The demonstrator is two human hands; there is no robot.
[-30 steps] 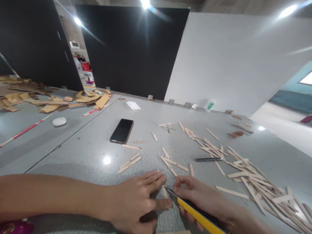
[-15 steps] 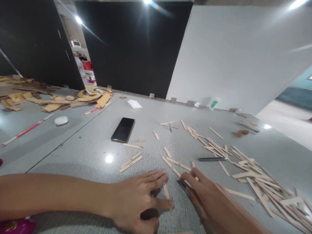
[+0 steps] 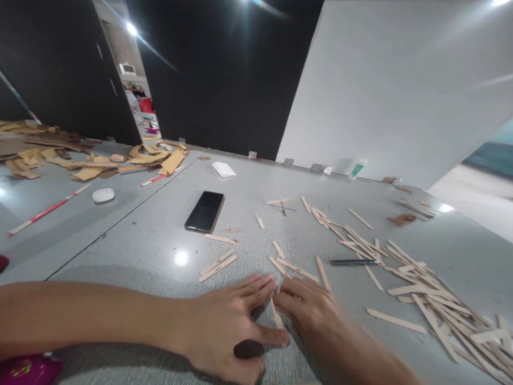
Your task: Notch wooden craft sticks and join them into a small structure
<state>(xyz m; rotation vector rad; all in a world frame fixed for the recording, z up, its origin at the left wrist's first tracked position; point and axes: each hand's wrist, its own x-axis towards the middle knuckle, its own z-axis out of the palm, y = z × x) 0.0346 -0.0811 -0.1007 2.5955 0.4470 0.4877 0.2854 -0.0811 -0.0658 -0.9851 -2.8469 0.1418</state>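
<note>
My left hand (image 3: 236, 326) lies palm down on the grey table, fingers spread. Its fingertips press on a pale wooden craft stick (image 3: 277, 315), part of which shows between index finger and thumb side. Close against that stick, my right hand (image 3: 316, 310) is curled around a utility knife, now hidden beneath the fingers; its blade showed a moment ago. Just beyond the hands lie slotted sticks (image 3: 297, 270) and another whole stick (image 3: 323, 274). A pair of slotted sticks (image 3: 218, 268) rests beyond my left wrist.
A heap of craft sticks (image 3: 444, 305) spreads at right, with a black pen (image 3: 355, 262) beside it. Farther off are a phone (image 3: 204, 211), a white earbud case (image 3: 103, 195), folded paper (image 3: 223, 169) and cardboard scraps (image 3: 92, 166). A dark panel (image 3: 224, 80) borders the table's back.
My right hand has moved left, up to the stick under my left hand, and the knife blade has gone out of sight. My left hand stays in place. The view has shifted slightly.
</note>
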